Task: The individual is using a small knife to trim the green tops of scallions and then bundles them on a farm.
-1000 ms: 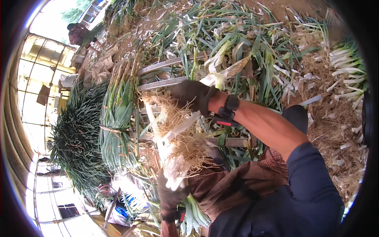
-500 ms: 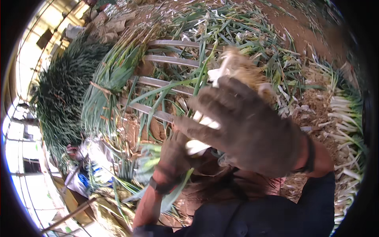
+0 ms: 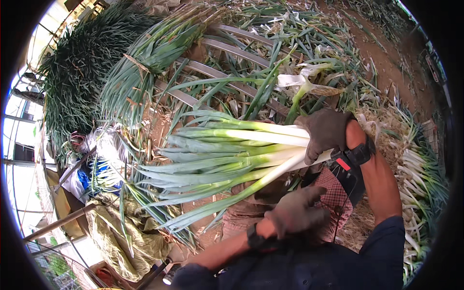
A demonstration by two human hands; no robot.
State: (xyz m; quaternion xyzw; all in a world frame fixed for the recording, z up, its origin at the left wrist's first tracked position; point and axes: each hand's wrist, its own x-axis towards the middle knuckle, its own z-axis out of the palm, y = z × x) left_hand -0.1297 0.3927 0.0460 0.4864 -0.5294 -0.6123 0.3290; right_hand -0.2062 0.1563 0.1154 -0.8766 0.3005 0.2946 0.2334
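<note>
A thick bunch of long green onions (image 3: pixel 251 157) lies across the middle, its green leaves fanned to the left and its white ends to the right. My gloved right hand (image 3: pixel 328 135) is closed around those white ends. Below the bunch, near my lap, my gloved left hand (image 3: pixel 297 210) is empty, with the thumb and fingers apart. A black object with a red patch (image 3: pixel 350 176) is beside my right wrist, partly hidden; I cannot make out its kind. Peeled white and yellowish onion skins (image 3: pixel 304 82) lie just beyond the bunch.
Metal bars (image 3: pixel 234 50) run through leafy scraps ahead. A tied onion bundle (image 3: pixel 159 58) leans at the far left, beside a big dark green heap (image 3: pixel 92 72). Rows of onions with white stalks (image 3: pixel 418 188) line the right side. A yellowish tarp (image 3: pixel 123 237) lies lower left.
My right hand has moved down from the pale, blurred roots and now grips the bunch's white ends. My left hand has moved right, toward my lap. The bunch now shows in full.
</note>
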